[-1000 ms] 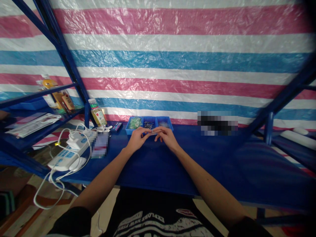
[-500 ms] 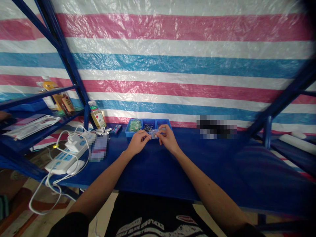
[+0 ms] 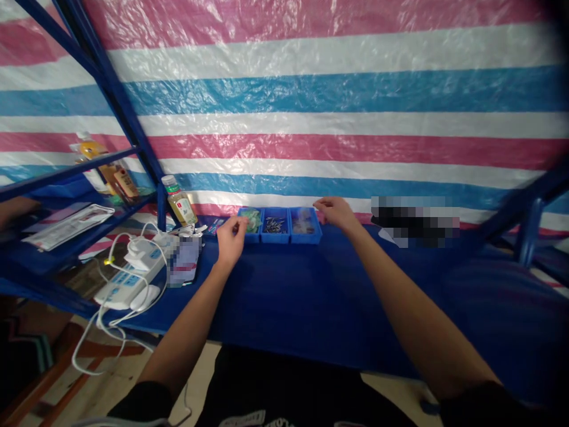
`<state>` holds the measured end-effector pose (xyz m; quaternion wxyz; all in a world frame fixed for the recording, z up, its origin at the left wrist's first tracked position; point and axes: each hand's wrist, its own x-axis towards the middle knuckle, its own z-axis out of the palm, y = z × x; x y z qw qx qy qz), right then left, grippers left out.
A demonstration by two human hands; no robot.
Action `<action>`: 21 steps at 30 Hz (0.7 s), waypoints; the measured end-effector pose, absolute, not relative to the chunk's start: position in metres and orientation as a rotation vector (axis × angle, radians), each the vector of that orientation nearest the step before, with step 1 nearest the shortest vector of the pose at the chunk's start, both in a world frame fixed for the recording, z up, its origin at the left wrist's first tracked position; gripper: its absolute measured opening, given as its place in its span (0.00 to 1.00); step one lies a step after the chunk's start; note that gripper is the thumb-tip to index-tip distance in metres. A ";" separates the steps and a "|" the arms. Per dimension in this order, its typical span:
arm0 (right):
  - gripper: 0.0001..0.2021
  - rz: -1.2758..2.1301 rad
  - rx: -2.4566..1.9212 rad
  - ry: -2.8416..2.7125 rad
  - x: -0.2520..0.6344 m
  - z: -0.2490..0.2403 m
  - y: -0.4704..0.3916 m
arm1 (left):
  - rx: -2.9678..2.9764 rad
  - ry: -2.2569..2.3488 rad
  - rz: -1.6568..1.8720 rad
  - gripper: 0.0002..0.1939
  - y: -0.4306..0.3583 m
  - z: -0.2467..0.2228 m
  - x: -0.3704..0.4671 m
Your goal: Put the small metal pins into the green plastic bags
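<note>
Three blue bins stand side by side at the back of the blue table. Green pieces fill the left bin, dark thin metal pieces lie in the middle bin, and clear small bags are in the right bin. My left hand is at the left bin's left edge, its fingers bent together; what they hold, if anything, is too small to name. My right hand hovers just beyond the right bin's right side, fingers bent, with nothing clear to see between them.
At the left lie a white power strip with cables and a phone; a bottle stands behind. A blurred dark object sits at the back right. Another person's arm reaches in at the far left.
My hands have moved apart, the left to the left bin, the right beyond the right bin. The clear bag between them is gone from my fingers; clear bags now show in the right bin.
</note>
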<state>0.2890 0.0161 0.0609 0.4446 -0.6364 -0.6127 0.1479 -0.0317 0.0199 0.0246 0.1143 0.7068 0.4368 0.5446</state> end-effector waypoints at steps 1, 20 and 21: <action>0.23 0.351 -1.627 -1.531 0.297 0.062 0.015 | 2.029 1.333 1.607 0.17 0.026 0.027 -0.036; 0.14 0.949 -1.203 -1.754 0.288 0.068 -0.034 | 2.725 1.760 0.392 0.16 0.074 0.039 -0.022; 0.14 0.979 -1.200 -1.758 0.286 0.068 -0.035 | 2.723 1.749 0.381 0.16 0.074 0.040 -0.025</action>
